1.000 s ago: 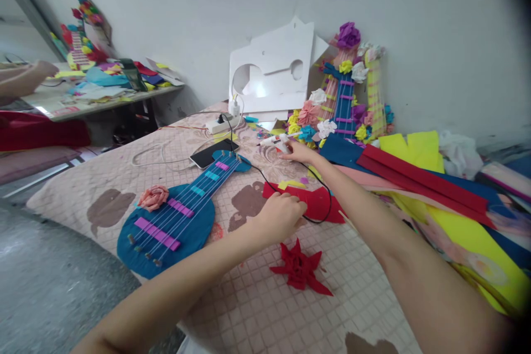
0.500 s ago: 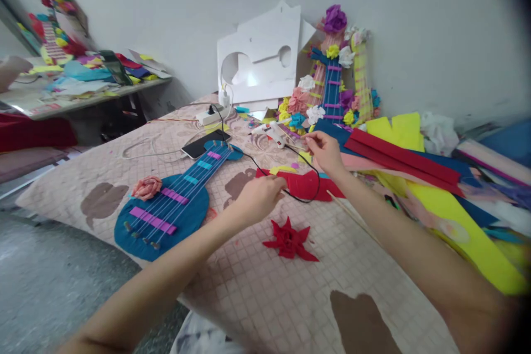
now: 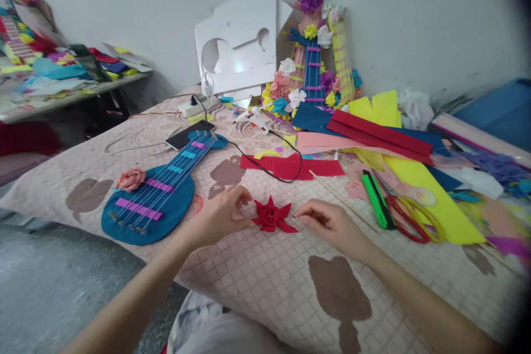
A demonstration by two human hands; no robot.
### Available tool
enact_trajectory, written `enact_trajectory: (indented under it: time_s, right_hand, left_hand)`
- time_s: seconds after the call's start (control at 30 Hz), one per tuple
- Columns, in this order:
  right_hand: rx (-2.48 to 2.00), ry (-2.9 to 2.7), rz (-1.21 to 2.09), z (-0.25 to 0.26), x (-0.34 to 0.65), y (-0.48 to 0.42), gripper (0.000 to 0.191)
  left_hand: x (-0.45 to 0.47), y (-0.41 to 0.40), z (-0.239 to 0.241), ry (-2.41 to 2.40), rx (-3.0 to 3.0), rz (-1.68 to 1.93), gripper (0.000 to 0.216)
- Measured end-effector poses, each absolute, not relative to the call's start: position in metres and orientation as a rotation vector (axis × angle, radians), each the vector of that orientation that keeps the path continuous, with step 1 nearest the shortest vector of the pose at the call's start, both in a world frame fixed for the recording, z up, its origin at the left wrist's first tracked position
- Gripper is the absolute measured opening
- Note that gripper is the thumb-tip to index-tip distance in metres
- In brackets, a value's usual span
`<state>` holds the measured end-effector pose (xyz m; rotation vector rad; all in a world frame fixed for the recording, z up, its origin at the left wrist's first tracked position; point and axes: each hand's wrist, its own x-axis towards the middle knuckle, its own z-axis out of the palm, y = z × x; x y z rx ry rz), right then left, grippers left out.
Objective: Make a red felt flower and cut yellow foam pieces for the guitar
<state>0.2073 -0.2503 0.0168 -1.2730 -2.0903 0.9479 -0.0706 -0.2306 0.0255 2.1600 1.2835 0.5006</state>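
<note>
A red crepe-paper flower (image 3: 270,217) with pointed petals lies on the patterned tablecloth between my hands. My left hand (image 3: 222,211) is just left of it, thumb and fingers apart, with the tips close to a left petal; whether they touch it I cannot tell. On the flower's other side is my right hand (image 3: 332,225), its fingers curled and the thumb near the index fingertip. Anything between those tips is too small to make out. To the left lies a blue toy guitar (image 3: 166,199) with purple and light-blue strips, strings and a pink paper rose (image 3: 130,179).
Behind the flower are a red paper strip (image 3: 290,166) and a white glue gun (image 3: 253,118) with a black cord. A wooden stick (image 3: 340,198), a green cutter (image 3: 375,199) and scissors (image 3: 415,218) lie at right, beside piled coloured paper. A phone (image 3: 188,135) lies behind the guitar.
Both hands have come back toward me from beyond the flower, the right from beside the glue gun, and now flank the flower. The view has shifted, uncovering the cutter and scissors.
</note>
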Motion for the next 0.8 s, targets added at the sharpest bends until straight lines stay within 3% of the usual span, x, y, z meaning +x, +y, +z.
enact_trajectory:
  time_s: [0.1, 0.2, 0.43, 0.6, 0.8]
  right_hand:
    - [-1.272, -2.17, 0.914, 0.011, 0.199, -0.255, 0.006]
    - [-1.287, -2.208, 0.791, 0.006, 0.192, -0.261, 0.009]
    - [-1.275, -2.171, 0.723, 0.019, 0.201, -0.257, 0.015]
    - [-1.542, -2.022, 0.351, 0.022, 0.259, -0.225, 0.014]
    - [-1.727, -2.054, 0.016, -0.005, 0.288, -0.211, 0.005]
  left_hand:
    - [-0.07, -0.235, 0.021, 1.256, 2.159, 0.483, 0.017]
    - [-0.066, -0.233, 0.018, 1.218, 2.178, 0.539, 0.003]
    - [-0.049, -0.193, 0.032, 1.063, 2.331, 0.643, 0.012]
    - [-0.04, -0.168, 0.041, 1.073, 2.438, 0.771, 0.021]
    - [-0.039, -0.193, 0.036, 1.142, 2.336, 0.99, 0.014]
